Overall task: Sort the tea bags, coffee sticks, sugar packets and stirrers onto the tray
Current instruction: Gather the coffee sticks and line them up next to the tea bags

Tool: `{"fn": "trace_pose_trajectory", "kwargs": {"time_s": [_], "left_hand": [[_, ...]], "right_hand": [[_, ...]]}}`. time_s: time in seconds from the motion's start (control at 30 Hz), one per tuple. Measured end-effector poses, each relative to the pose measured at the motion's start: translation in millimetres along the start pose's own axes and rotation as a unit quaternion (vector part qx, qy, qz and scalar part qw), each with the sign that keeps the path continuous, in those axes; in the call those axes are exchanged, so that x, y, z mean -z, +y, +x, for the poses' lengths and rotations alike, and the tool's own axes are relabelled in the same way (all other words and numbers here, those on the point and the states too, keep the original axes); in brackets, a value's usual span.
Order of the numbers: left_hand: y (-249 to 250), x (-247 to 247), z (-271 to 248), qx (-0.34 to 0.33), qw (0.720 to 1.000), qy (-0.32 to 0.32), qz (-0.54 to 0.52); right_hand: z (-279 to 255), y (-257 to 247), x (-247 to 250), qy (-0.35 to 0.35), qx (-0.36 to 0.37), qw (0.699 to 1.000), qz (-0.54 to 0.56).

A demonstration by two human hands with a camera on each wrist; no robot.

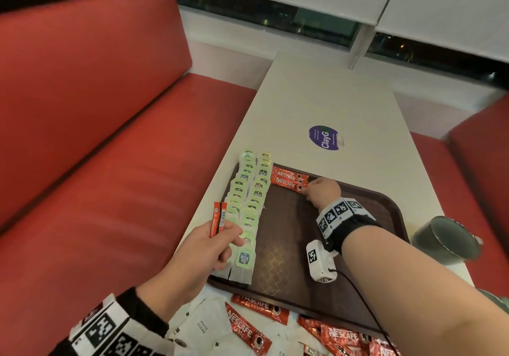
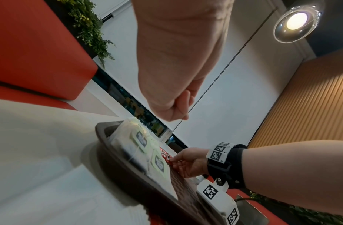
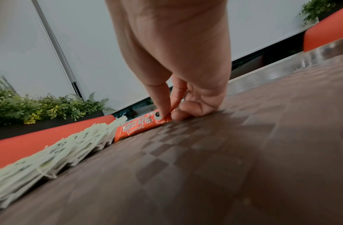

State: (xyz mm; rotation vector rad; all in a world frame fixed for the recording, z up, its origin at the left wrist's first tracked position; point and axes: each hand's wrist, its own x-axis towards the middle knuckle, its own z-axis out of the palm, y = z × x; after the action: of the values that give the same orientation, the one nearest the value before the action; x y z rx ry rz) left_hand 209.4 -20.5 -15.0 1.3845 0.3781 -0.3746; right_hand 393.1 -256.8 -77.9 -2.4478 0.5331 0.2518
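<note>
A brown tray (image 1: 385,204) lies on the white table. Two rows of green-tagged tea bags (image 1: 248,204) run along its left side. At its far end lie two red Nescafe coffee sticks (image 1: 289,180) side by side. My right hand (image 1: 322,190) reaches over the tray and pinches the right end of the nearer stick (image 3: 136,128) between thumb and fingertips (image 3: 165,112). My left hand (image 1: 214,245) hovers over the tray's left edge, gripping a couple of red coffee sticks (image 1: 218,218) upright. In the left wrist view the left hand (image 2: 176,112) is curled above the tea bags (image 2: 145,152).
Loose coffee sticks (image 1: 248,325) and white sugar packets (image 1: 203,325) are heaped on the table in front of the tray. A dark metal cup (image 1: 446,240) stands right of the tray. A purple sticker (image 1: 323,137) marks the table beyond. Red benches flank both sides.
</note>
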Motion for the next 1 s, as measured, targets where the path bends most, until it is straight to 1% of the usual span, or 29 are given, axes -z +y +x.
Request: {"fn": "trace_pose_trajectory", "kwargs": {"time_s": [0.17, 0.27, 0.33, 0.4, 0.5, 0.57, 0.63, 0.7, 0.73, 0.77, 0.8, 0.83, 0.87, 0.9, 0.93, 1.0], "left_hand": [[2, -2, 0, 0.012, 1.0, -0.01, -0.009], [4, -1, 1, 0.042, 0.997, -0.009, -0.061], [7, -1, 0, 0.049, 0.994, -0.015, -0.096], [9, -1, -2, 0.057, 0.991, -0.033, -0.115], [11, 0, -5, 0.073, 0.989, -0.074, -0.108], [11, 0, -6, 0.079, 0.987, -0.096, -0.107], [11, 1, -7, 0.087, 0.983, -0.115, -0.115], [12, -1, -9, 0.094, 0.982, -0.129, -0.104], [13, -4, -10, 0.094, 0.984, -0.128, -0.079], [12, -7, -10, 0.081, 0.989, -0.121, -0.02], [11, -10, -11, 0.054, 0.99, -0.108, 0.076], [9, -12, -11, 0.013, 0.977, -0.096, 0.191], [8, -14, -12, -0.034, 0.951, -0.091, 0.295], [7, -16, -14, -0.078, 0.923, -0.089, 0.365], [8, -19, -16, -0.108, 0.905, -0.091, 0.401], [10, -23, -21, -0.143, 0.891, -0.102, 0.419]], "right_hand": [[1, -6, -3, 0.02, -0.013, 1.0, -0.018], [6, -2, -6, 0.039, -0.017, 0.998, 0.039], [9, 1, -9, 0.052, -0.023, 0.995, 0.077], [10, 4, -11, 0.057, -0.03, 0.992, 0.104], [1, 4, -9, 0.058, -0.033, 0.987, 0.146], [-9, 3, -4, 0.075, -0.018, 0.984, 0.163], [-30, -5, 4, 0.081, 0.028, 0.98, 0.179], [-68, -21, 16, 0.027, 0.094, 0.971, 0.218], [-91, -29, 23, -0.018, 0.127, 0.965, 0.228], [-115, -35, 30, -0.072, 0.152, 0.958, 0.234], [-136, -39, 37, -0.13, 0.16, 0.948, 0.242], [-154, -39, 42, -0.187, 0.156, 0.938, 0.247], [-169, -36, 45, -0.234, 0.149, 0.928, 0.248], [-179, -30, 46, -0.264, 0.145, 0.92, 0.249], [-186, -24, 46, -0.274, 0.144, 0.916, 0.256], [-193, -12, 45, -0.258, 0.139, 0.911, 0.29]]}}
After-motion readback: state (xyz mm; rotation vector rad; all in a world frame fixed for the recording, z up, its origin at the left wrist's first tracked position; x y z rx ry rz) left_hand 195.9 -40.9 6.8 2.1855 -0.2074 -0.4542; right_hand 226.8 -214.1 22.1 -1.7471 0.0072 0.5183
